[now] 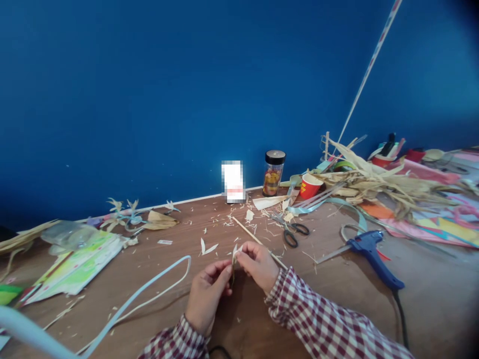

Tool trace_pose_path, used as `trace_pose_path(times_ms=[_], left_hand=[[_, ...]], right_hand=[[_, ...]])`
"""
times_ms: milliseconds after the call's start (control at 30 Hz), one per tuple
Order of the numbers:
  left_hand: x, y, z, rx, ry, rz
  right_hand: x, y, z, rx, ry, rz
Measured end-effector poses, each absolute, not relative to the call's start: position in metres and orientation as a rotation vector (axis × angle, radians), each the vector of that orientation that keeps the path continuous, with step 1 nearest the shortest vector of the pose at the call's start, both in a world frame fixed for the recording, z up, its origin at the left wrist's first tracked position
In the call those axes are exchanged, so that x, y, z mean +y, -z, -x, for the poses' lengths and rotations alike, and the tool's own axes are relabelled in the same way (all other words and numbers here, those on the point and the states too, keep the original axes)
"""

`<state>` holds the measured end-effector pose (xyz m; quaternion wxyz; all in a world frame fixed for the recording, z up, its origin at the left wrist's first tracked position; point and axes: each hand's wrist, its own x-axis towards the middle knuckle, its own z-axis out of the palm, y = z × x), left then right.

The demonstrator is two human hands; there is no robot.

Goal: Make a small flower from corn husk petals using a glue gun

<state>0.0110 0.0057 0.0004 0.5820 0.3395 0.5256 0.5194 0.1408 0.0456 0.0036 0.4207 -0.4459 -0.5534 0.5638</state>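
Observation:
Between my two hands, over the brown table, is a small pale corn-husk piece (235, 252) with a pointed tip standing up. My left hand (210, 290) pinches its thin lower part between thumb and fingers. The fingertips of my right hand (258, 263) close on the pale upper part from the right. Just left of my hands lie two cut white petal-shaped pieces (208, 248) on the tabletop. Behind my right hand a thin wooden stick (247, 230) runs diagonally. A pair of scissors (294, 235) with black handles rests farther back on the right.
A blue glue gun (376, 257) with a black cord lies right. Dried corn husks (396, 182) pile up at the back right, beside a red paper cup (310, 186) and a black-lidded jar (274, 173). A pale blue looped band (149, 291) crosses the left front. Scraps litter the table.

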Motion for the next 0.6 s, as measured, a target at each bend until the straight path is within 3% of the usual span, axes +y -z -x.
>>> trace_pose_path(times_ms=[600], left_hand=[[0.0053,0.0020,-0.0089,1.246,-1.148,-0.916]], right_hand=[[0.0444,-0.0021,-0.1401,-1.322,-1.521,1.054]])
